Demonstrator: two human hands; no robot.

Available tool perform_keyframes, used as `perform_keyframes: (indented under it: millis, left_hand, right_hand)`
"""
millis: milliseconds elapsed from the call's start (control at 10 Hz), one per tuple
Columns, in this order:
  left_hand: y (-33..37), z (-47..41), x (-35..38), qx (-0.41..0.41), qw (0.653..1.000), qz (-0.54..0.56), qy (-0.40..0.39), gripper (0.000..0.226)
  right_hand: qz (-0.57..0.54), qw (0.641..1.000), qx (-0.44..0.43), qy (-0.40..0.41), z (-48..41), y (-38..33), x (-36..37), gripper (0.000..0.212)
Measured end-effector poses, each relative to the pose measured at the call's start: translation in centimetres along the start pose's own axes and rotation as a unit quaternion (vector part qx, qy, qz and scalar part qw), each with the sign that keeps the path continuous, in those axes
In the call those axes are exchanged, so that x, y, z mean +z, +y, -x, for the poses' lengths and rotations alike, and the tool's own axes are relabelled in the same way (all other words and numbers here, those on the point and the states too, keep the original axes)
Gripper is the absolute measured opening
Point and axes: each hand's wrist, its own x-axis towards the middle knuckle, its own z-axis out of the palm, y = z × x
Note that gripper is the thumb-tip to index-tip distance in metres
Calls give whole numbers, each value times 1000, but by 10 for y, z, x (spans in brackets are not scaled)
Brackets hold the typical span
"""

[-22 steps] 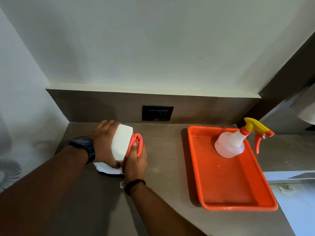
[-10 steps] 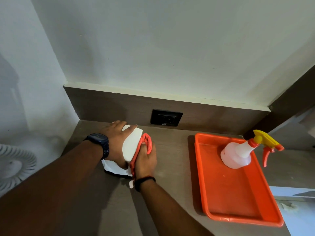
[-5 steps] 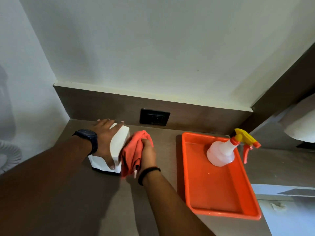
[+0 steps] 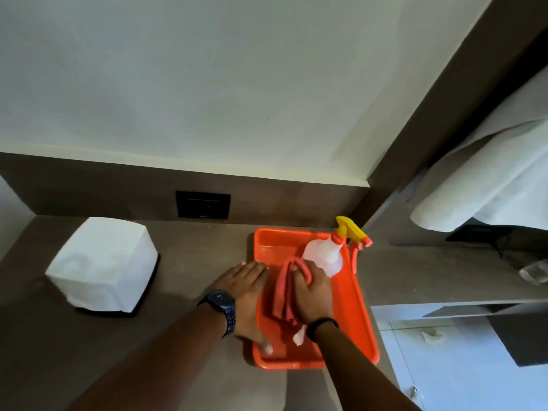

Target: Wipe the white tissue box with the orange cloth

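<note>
The white tissue box (image 4: 102, 262) stands alone on the brown counter at the left, with neither hand touching it. My right hand (image 4: 312, 292) is closed around the bunched orange cloth (image 4: 281, 295), which hangs down inside the orange tray (image 4: 354, 298). My left hand (image 4: 244, 292) lies flat over the tray's left rim, fingers spread and pointing away from me; it holds nothing.
A spray bottle (image 4: 329, 256) with a yellow and orange trigger stands at the tray's far end, just beyond my right hand. A black wall socket (image 4: 203, 204) sits in the backsplash. White fabric (image 4: 486, 185) hangs at the right above a lower shelf.
Both hands have left the tissue box and moved right to the tray. The right hand carried the cloth into the tray; the box now stands free on the counter.
</note>
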Motion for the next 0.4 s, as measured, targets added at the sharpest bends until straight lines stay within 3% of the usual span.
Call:
perform_keyframes:
  millis: [100,200,400]
  left_hand:
    - [0,-2,14,-2,1000,-11,-17,153]
    - [-2,-2,15,4,1000,-19,-17,153]
    - [-1,4,7,-15,999,-3,-38,154]
  right_hand:
    - [222,966,-25,-129,5,23,15,45]
    - [313,934,-42,-169,12,34,30,60]
    - [312,936,-31,-158,12,35,37,65]
